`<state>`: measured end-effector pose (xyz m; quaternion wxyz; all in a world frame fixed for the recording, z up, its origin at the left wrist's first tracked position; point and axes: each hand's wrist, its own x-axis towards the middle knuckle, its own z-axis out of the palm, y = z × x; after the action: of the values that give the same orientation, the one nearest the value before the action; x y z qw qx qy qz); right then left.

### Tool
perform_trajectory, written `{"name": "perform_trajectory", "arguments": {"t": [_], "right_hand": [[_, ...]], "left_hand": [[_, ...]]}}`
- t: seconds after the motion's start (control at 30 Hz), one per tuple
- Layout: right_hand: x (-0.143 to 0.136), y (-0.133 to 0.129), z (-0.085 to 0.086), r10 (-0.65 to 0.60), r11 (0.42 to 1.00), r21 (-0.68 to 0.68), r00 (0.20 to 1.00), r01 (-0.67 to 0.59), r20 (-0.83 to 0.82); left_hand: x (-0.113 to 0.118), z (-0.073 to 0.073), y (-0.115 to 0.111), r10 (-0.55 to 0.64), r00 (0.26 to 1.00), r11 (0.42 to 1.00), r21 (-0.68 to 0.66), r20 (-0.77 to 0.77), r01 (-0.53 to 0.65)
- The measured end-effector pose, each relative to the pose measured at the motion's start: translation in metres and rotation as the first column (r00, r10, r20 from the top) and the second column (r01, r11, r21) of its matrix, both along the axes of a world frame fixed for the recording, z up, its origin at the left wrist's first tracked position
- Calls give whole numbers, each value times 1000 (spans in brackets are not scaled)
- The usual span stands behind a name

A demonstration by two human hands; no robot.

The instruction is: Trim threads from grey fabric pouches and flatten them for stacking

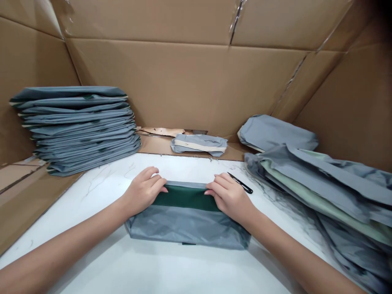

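Observation:
A grey fabric pouch [186, 226] with a dark green band along its upper part lies on the white table in front of me. My left hand [145, 190] pinches the band's upper left edge between thumb and fingers. At the upper right edge, my right hand [229, 194] grips the cloth the same way, so the top is held between both hands. Black thread snips [241, 183] lie just beyond my right hand. The pouch's underside is hidden.
A tall stack of folded grey fabric pieces [85, 130] stands at the back left. A small grey piece with a cream strip [199, 145] lies at the back. Loose grey and pale green fabric [321, 183] is heaped on the right. Cardboard walls [183, 81] enclose the table.

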<state>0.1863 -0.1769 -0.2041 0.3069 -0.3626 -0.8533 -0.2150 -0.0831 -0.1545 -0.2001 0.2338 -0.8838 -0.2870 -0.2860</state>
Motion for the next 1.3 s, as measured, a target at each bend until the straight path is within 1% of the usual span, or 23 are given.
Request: {"name": "perform_trajectory", "arguments": {"t": [0.13, 0.2, 0.23, 0.3, 0.37, 0.43, 0.5, 0.63, 0.7, 0.77, 0.83, 0.9, 0.93, 1.0, 1.03, 1.07, 1.1, 1.13, 1.17, 1.23, 1.3], "right_hand": [[0, 0, 5, -43, 998, 52, 995, 38, 89], [0, -1, 8, -70, 995, 87, 989, 59, 133], [0, -2, 9, -78, 993, 99, 986, 64, 149], [-1, -4, 10, -81, 993, 95, 983, 66, 164], [-3, -7, 10, -69, 997, 54, 983, 60, 172], [-4, -9, 9, -57, 998, 14, 982, 56, 181], [-4, -10, 8, -43, 999, 3, 980, 44, 192], [0, -9, 9, -32, 999, 37, 980, 25, 199], [2, -7, 11, -39, 997, 77, 979, 24, 200], [4, -6, 13, -44, 992, 127, 977, 17, 208], [5, -4, 14, -49, 986, 164, 976, 14, 212], [7, -2, 13, -71, 987, 158, 979, 40, 193], [7, -1, 12, -89, 989, 132, 982, 68, 168], [7, -1, 11, -118, 993, 31, 986, 115, 117], [6, -2, 10, -121, 992, -28, 988, 124, 98], [4, -3, 10, -112, 990, -80, 990, 119, 87], [1, -5, 11, -95, 987, -119, 992, 104, 83], [-3, -8, 11, -75, 986, -140, 994, 86, 86], [-7, -12, 12, -59, 987, -143, 994, 71, 90], [-18, -19, 12, -45, 991, -119, 996, 55, 82], [-27, -26, 10, -39, 995, -90, 998, 43, 52]], "left_hand": [[2, -2, 1, -17, 999, 998, 57, -30, 19], [2, -3, 1, -17, 999, 998, 64, -33, 19], [2, -3, 0, -18, 999, 999, 47, -43, 20], [0, -3, -1, -29, 996, 999, -36, -78, 26], [-2, -2, -2, -44, 993, 990, -138, -107, 29], [-3, -1, -3, -40, 991, 981, -191, -125, 15], [-5, 1, -4, -21, 988, 985, -172, -156, -6], [-7, 2, -2, -13, 977, 995, -96, -215, -8], [-8, 2, -1, -21, 973, 993, -117, -229, -6], [-8, 2, 0, -15, 971, 985, -169, -239, -27], [-8, 3, 0, 17, 969, 968, -239, -247, -78], [-9, 6, 1, 45, 968, 930, -342, -249, -132], [-10, 7, 2, 49, 969, 901, -407, -244, -148], [-11, 11, 1, 49, 971, 832, -529, -232, -168], [-11, 14, 0, 48, 972, 803, -570, -230, -175], [-10, 16, -2, 48, 971, 786, -591, -235, -182], [-9, 18, -5, 46, 968, 786, -589, -246, -187], [-6, 20, -10, 43, 964, 802, -566, -261, -189], [-2, 21, -15, 40, 960, 831, -524, -276, -185], [7, 20, -26, 40, 957, 904, -397, -287, -157], [15, 16, -35, 49, 964, 962, -246, -262, -116]]}}
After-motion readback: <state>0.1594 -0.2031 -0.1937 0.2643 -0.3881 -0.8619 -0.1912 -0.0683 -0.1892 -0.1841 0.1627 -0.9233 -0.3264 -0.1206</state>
